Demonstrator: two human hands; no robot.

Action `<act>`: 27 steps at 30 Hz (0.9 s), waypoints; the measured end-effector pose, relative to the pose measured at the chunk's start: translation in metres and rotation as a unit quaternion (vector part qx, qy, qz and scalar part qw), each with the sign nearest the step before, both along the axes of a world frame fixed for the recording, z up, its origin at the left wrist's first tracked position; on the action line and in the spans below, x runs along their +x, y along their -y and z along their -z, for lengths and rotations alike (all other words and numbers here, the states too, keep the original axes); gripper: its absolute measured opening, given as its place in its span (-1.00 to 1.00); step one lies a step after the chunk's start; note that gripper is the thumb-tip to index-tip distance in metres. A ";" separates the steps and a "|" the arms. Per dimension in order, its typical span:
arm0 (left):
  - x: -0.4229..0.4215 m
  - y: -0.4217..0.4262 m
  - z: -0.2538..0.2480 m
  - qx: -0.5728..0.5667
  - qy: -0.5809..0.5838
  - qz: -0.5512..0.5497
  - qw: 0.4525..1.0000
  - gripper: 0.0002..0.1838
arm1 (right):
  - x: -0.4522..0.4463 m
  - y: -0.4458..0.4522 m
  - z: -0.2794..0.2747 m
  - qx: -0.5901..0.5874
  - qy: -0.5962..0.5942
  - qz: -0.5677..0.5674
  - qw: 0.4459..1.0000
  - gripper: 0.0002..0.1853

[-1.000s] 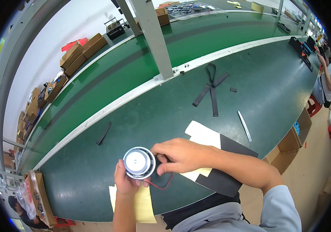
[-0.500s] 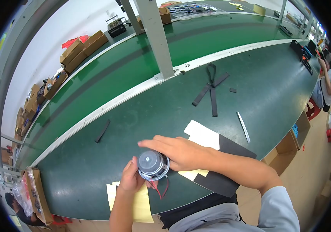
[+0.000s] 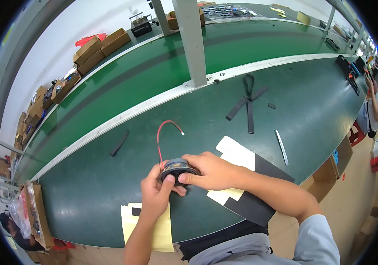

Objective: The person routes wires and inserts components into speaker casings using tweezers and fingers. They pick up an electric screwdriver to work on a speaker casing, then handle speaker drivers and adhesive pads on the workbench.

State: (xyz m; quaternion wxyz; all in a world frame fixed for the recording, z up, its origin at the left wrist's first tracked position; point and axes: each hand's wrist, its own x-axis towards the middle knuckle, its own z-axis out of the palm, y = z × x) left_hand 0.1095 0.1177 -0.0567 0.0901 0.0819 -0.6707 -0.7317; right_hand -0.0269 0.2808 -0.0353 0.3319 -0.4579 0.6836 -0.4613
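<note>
Both hands hold a round loudspeaker (image 3: 178, 169) above the table, tilted so its dark front faces toward me and its grey magnet points away. My left hand (image 3: 154, 187) grips the left side, thumb on the front rim. My right hand (image 3: 210, 170) closes on the right side, its thumb also pressed on the front. A red wire (image 3: 158, 136) rises from the speaker and curls over to a small pale end. Under my left forearm lies a yellow sheet (image 3: 160, 229) with a small black piece (image 3: 136, 212) on it. Black sheets (image 3: 251, 207) and white paper (image 3: 238, 152) lie by my right forearm.
Black strips (image 3: 250, 117) lie crossed on the green table (image 3: 87, 198), near a small black piece (image 3: 272, 105). A metal strip (image 3: 281, 148) is at right, another black strip (image 3: 119, 143) at left. A metal post (image 3: 190, 44) stands beyond. Another person (image 3: 377, 104) sits far right.
The speaker has turned from magnet up to front toward me. My right hand's extended fingers have closed on it. The red wire swung from the near side to the far side.
</note>
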 end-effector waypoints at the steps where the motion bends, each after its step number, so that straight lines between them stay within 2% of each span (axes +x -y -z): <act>1: 0.001 0.001 0.002 0.019 0.008 -0.003 1.000 -0.57 | 0.001 0.000 -0.002 0.000 0.001 -0.002 1.000 -0.53; 3: 0.001 0.001 -0.001 0.058 0.022 -0.014 0.998 -0.60 | 0.001 -0.001 -0.003 0.000 0.004 -0.012 1.000 -0.48; 6: 0.000 0.003 -0.008 0.086 0.035 -0.037 0.995 -0.70 | 0.004 0.005 0.014 -0.140 -0.052 0.013 0.989 -0.40; 9: 0.000 0.008 -0.006 0.105 0.046 -0.037 0.993 -0.70 | 0.001 -0.006 -0.010 -0.065 -0.040 0.019 0.997 -0.35; 10: 0.000 0.008 -0.006 0.116 0.051 -0.038 0.991 -0.69 | 0.000 -0.006 -0.009 -0.109 -0.068 0.021 0.992 -0.41; 13: -0.001 0.008 -0.007 0.160 0.056 -0.023 0.985 -0.67 | -0.004 -0.001 -0.003 -0.159 -0.146 -0.025 0.976 -0.40; 14: -0.001 0.007 -0.007 0.177 0.056 -0.014 0.983 -0.66 | -0.004 -0.001 -0.002 -0.140 -0.152 -0.034 0.978 -0.40; 17: -0.002 0.007 -0.008 0.175 0.088 0.026 0.980 -0.62 | -0.004 -0.002 0.000 -0.096 -0.167 -0.041 0.980 -0.40; 22: 0.001 0.015 0.002 0.199 0.057 0.073 0.976 -0.47 | -0.003 -0.003 -0.001 -0.100 -0.185 -0.004 0.978 -0.47; 25: 0.003 0.019 0.002 0.203 0.034 0.110 0.972 -0.39 | -0.002 0.002 0.004 -0.200 -0.221 0.023 0.954 -0.45; 27: 0.003 0.019 0.002 0.202 0.026 0.122 0.971 -0.36 | -0.004 0.001 0.005 -0.204 -0.219 0.001 0.954 -0.46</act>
